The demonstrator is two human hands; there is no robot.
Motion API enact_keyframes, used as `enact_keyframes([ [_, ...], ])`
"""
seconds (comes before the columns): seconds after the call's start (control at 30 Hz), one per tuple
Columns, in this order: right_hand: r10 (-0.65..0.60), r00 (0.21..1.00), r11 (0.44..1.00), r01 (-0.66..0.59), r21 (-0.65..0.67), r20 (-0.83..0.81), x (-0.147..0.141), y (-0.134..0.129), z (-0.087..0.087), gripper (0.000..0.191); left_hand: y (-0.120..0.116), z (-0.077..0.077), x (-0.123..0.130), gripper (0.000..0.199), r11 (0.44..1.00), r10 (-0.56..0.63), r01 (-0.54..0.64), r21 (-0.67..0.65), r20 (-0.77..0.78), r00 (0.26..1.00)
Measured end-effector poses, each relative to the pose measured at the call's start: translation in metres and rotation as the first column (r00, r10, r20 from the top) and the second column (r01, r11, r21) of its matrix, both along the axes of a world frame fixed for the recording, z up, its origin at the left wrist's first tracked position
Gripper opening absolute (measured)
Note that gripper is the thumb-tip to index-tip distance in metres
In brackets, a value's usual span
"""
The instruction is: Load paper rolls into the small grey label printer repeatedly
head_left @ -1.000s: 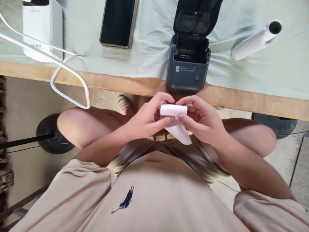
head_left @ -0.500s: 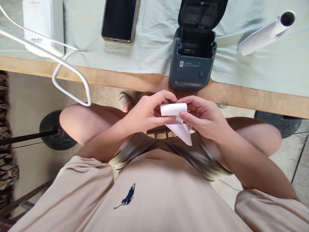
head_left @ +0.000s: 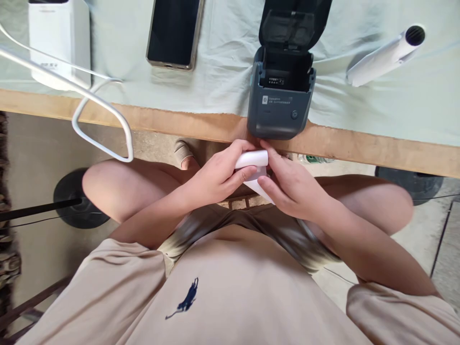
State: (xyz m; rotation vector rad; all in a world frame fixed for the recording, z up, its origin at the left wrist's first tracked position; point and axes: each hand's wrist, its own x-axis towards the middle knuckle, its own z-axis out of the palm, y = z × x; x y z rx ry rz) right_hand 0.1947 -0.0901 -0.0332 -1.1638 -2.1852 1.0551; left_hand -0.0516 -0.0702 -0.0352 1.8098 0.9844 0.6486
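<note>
In front of the table's edge my left hand [head_left: 217, 175] is closed on a small roll of white paper [head_left: 252, 158], its thumb along the near side and its fingers behind. My right hand [head_left: 296, 179] is at the roll's right end, fingers against that end and thumb over the loose strip that hangs down. The far fingers of both hands are partly hidden. Just beyond them, a dark blue-grey label printer [head_left: 278, 112] sits at the table edge. Its black lid [head_left: 293, 24] is tipped back, and the inner compartment shows.
A phone [head_left: 173, 33] lies left of the printer on the pale cloth [head_left: 223, 52]. Further left stands a white box-shaped device [head_left: 61, 43]; a white cable [head_left: 104, 103] loops over the wooden edge [head_left: 172, 122]. A white tube [head_left: 384, 57] with a dark end is at right.
My right hand has turned and closed in on the roll's right end, covering more of the loose strip. My left thumb has moved up onto the roll. The view has shifted slightly.
</note>
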Motion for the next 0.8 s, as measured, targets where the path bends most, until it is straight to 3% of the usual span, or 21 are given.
enact_keyframes([
  [0.13,-0.125,0.968,0.972,0.075,-0.225,-0.219,-0.004,0.000,0.011,0.037,0.001,0.003,-0.002,0.023,0.995,-0.068,0.062,0.081,0.072,0.995],
  [0.2,-0.192,0.940,0.948,0.102,-0.303,-0.284,-0.007,-0.001,0.012,0.031,0.002,0.004,-0.002,0.032,0.999,-0.043,0.041,0.022,0.081,0.996],
  [0.33,-0.228,0.898,0.928,0.082,-0.365,-0.377,-0.007,-0.003,0.008,0.032,0.006,0.007,-0.004,0.044,0.992,-0.016,0.027,-0.120,0.089,0.996],
  [0.5,-0.257,0.875,0.791,-0.053,-0.609,-0.411,-0.003,0.003,0.011,0.048,0.009,0.009,-0.008,0.022,0.997,-0.069,0.065,0.047,0.096,0.993],
  [0.67,-0.324,0.888,0.745,0.027,-0.667,-0.326,-0.009,0.006,0.015,0.028,0.008,0.004,-0.006,0.008,0.989,-0.082,0.072,0.128,0.074,0.994],
  [0.8,-0.394,0.848,0.768,0.091,-0.634,-0.355,-0.014,0.004,0.012,0.028,0.004,0.008,-0.005,0.032,0.997,-0.017,0.023,-0.075,0.071,0.997],
])
